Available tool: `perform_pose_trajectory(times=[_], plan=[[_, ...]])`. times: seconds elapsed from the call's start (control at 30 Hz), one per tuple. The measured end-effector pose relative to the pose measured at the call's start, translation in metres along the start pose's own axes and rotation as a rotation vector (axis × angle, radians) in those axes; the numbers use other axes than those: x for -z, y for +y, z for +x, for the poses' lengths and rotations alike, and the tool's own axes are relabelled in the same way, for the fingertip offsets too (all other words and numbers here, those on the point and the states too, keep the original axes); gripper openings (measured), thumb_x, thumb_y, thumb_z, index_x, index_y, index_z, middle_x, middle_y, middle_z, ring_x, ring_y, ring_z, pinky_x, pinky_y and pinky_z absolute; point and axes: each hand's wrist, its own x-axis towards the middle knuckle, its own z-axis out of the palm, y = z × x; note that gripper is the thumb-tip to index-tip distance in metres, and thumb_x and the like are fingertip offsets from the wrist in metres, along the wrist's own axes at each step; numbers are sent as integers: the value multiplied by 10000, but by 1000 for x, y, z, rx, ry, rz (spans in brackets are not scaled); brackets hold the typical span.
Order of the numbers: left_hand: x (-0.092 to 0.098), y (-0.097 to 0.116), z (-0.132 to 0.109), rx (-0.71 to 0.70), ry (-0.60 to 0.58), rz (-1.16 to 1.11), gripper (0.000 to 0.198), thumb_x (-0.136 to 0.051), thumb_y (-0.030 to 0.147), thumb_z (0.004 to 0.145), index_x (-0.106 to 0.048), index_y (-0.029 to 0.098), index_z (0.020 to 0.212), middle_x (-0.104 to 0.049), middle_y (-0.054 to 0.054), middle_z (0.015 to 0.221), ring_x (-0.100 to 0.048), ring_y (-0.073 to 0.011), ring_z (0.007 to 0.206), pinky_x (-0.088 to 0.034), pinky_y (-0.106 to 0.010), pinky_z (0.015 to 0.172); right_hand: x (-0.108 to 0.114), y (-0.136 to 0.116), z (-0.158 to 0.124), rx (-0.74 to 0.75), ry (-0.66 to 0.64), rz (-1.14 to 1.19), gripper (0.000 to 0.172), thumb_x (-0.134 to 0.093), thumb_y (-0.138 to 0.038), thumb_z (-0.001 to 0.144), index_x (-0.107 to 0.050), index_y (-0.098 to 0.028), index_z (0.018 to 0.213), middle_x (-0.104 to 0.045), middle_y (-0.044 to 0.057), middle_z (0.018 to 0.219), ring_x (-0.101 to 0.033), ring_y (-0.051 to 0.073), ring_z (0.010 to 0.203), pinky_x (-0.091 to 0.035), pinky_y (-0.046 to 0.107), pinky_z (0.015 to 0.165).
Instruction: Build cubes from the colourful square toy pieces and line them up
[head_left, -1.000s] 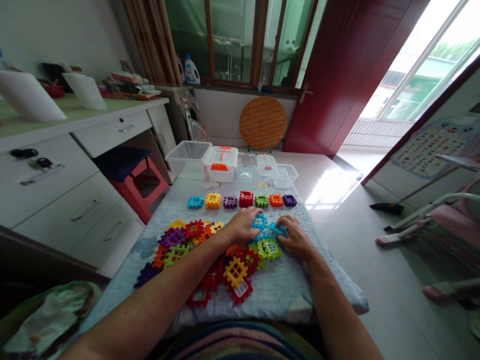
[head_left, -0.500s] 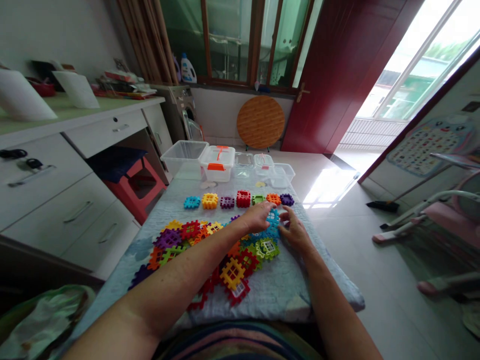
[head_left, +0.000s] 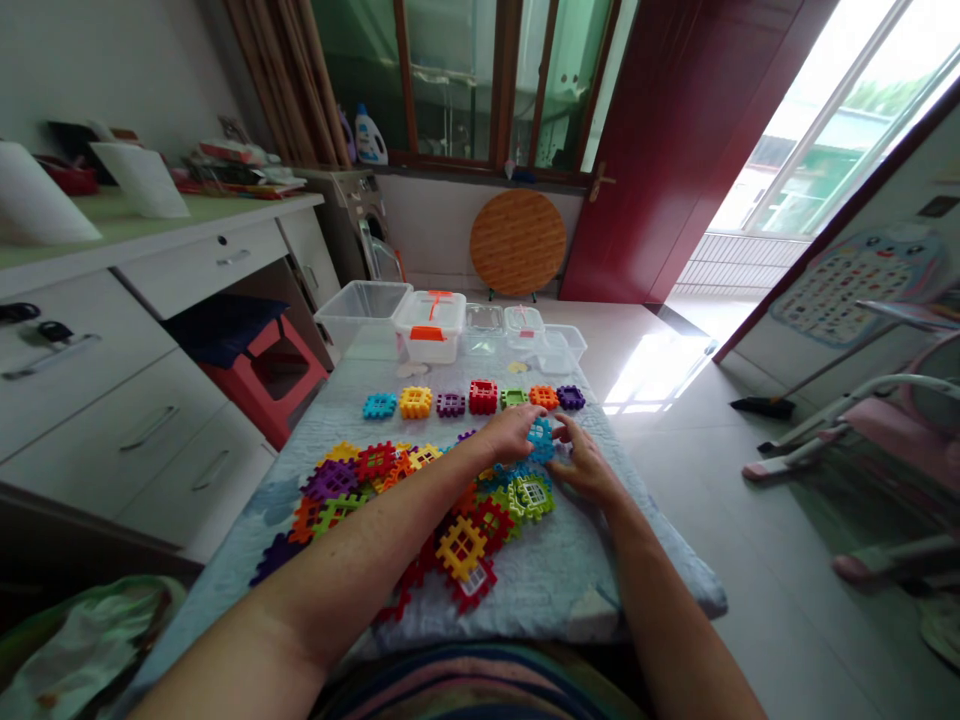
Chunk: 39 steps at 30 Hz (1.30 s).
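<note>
Gripping the blue block (head_left: 540, 440) by its left edge, the left hand (head_left: 511, 434) is holding it with its window showing; the right hand (head_left: 585, 466) is curving beside its right edge, its grip not clear enough to tell. The block is looking light and stiff, its notched rim likely offering surer purchase than its thin bars. Soft cloth (head_left: 592, 560) is covering the counter (head_left: 712, 592); beyond the block, a row (head_left: 484, 397), boxes (head_left: 430, 338) and a door (head_left: 690, 150) are standing.

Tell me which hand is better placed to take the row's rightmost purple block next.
Probably the right hand: it's nearer that purple block, and the left hand appears to hold a blue block.
</note>
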Motion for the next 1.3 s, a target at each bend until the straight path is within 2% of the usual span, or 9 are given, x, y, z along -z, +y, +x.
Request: perform_pose_trajectory(times=[0.17,0.3,0.37,0.47,0.67,0.97,1.07,1.17,1.3], plan=[[-2,2,6,4,-91,34,654,-630,81,654,-496,107,1294,-575,-144,1323,-545,-247,1217,-413,-330,1046,-2,5,5,-22,84,84,771,-587,-203,706,-319,-259,1427,-610,80,1210,-565,242,1108,-454,420,941],[-2,7,6,39,-184,141,696,-670,171,659,-472,135,1325,-559,-138,1346,-537,-264,1228,-415,-334,1039,2,10,7,-84,225,93,706,-532,-192,709,-367,-232,1394,-613,90,1172,-586,231,1034,-472,422,904],[-2,10,6,59,-195,210,685,-688,256,667,-486,154,1313,-573,-125,1325,-550,-266,1206,-430,-329,1019,2,11,8,-113,250,107,690,-516,-188,698,-391,-218,1375,-614,92,1146,-595,225,988,-491,408,854],[-2,16,7,101,-198,283,603,-672,312,682,-542,165,1252,-605,-119,1268,-576,-268,1157,-467,-325,967,-1,11,10,-136,270,123,666,-509,-188,680,-432,-193,1341,-621,92,1103,-601,217,931,-507,381,788],[2,25,12,144,-227,348,462,-669,374,657,-665,172,1072,-662,-119,1134,-627,-275,1046,-505,-318,882,-4,16,12,-170,358,147,616,-495,-178,666,-482,-185,1282,-619,83,1053,-598,192,845,-526,368,755],[7,31,22,166,-284,380,485,-712,409,543,-723,152,954,-703,-142,1021,-650,-313,971,-527,-341,791,-2,15,12,-220,383,174,577,-504,-204,679,-484,-156,1254,-604,88,1047,-593,168,775,-532,328,698],[7,32,20,113,-248,392,463,-703,435,560,-717,152,926,-701,-140,995,-647,-309,960,-516,-361,820,-1,12,13,-229,395,179,558,-503,-216,686,-495,-149,1240,-603,91,1040,-591,163,750,-534,322,673],[16,31,11,-3,-119,389,479,-686,465,594,-689,164,967,-684,-120,1016,-632,-291,963,-502,-376,855,0,9,13,-237,401,178,550,-505,-229,688,-505,-144,1231,-604,94,1038,-590,163,740,-534,321,657],[53,17,-14,-121,47,361,473,-675,448,631,-644,166,1009,-655,-100,1050,-603,-262,964,-486,-356,862,1,8,11,-242,403,178,553,-510,-248,691,-511,-132,1231,-605,102,1039,-590,164,729,-536,332,661]])
